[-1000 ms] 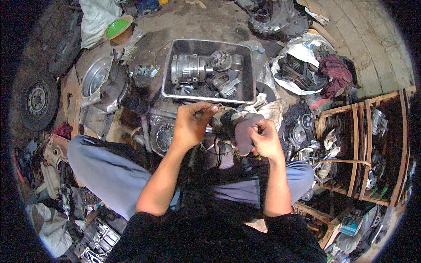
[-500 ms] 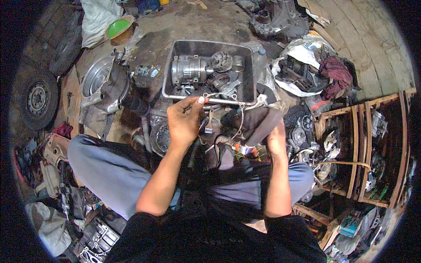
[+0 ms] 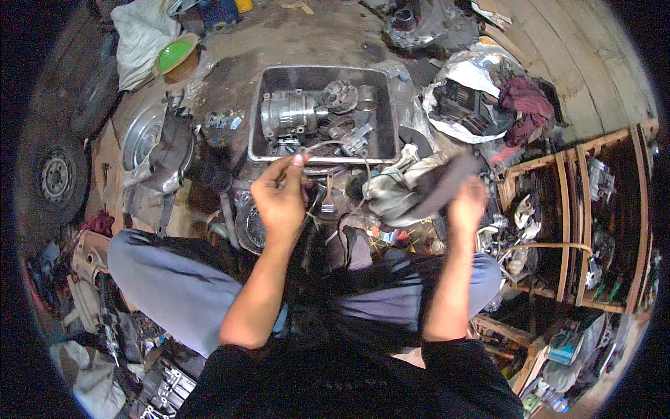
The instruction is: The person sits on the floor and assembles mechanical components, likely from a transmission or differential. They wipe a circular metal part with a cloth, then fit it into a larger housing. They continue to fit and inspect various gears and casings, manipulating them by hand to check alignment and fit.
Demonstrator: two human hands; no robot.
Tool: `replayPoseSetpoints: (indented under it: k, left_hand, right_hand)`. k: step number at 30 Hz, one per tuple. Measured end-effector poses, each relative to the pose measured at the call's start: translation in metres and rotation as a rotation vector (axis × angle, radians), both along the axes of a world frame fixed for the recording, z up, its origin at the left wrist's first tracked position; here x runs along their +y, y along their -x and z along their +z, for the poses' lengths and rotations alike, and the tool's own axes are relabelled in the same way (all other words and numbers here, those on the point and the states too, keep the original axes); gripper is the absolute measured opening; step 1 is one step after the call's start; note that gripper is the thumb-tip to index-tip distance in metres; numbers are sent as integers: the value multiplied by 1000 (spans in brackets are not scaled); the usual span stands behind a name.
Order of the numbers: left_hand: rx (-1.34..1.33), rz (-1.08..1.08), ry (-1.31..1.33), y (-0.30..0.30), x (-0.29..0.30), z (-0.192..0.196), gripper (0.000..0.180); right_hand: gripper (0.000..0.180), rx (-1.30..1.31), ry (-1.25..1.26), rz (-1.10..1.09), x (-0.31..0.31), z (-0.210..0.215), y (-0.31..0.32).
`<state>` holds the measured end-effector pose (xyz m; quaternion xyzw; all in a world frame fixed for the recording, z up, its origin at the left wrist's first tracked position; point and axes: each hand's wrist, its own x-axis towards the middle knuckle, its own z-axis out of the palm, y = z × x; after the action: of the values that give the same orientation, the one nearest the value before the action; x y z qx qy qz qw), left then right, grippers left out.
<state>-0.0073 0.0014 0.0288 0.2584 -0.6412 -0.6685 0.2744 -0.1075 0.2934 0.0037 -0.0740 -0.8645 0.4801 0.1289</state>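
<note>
Person seen from above, own body only. Top: black short-sleeved shirt, sleeves end above the elbows, forearms bare. Fabric plain, no print visible, a bit creased at the shoulders. Legs: grey-blue trousers, dull and soft-looking, folds at both knees; left knee shows as a broad pale patch, right knee smaller, partly hidden behind the arm. Left hand point(image 3: 280, 199) bare, no glove, no ring or watch visible. Right hand point(image 3: 466, 204) bare too, wrist w/o strap or band. Feet can't be made out. No cables, tools or badges on the clothes.
</note>
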Motion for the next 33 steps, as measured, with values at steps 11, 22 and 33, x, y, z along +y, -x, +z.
replayPoseSetpoints:
  k: [11, 22, 33]
  left_hand:
    - [-37, -7, -221, 9, -10, -19, 22]
    - [-32, -115, -89, 8, -3, -37, 21]
    - [-286, -135, 128, -4, 8, -56, 19]
  right_hand:
    - [27, 562, -21, -368, 230, 114, 2]
    - [92, -781, -1170, 680, 70, -79, 86]
    - [65, -708, -992, 716, 112, -179, 130]
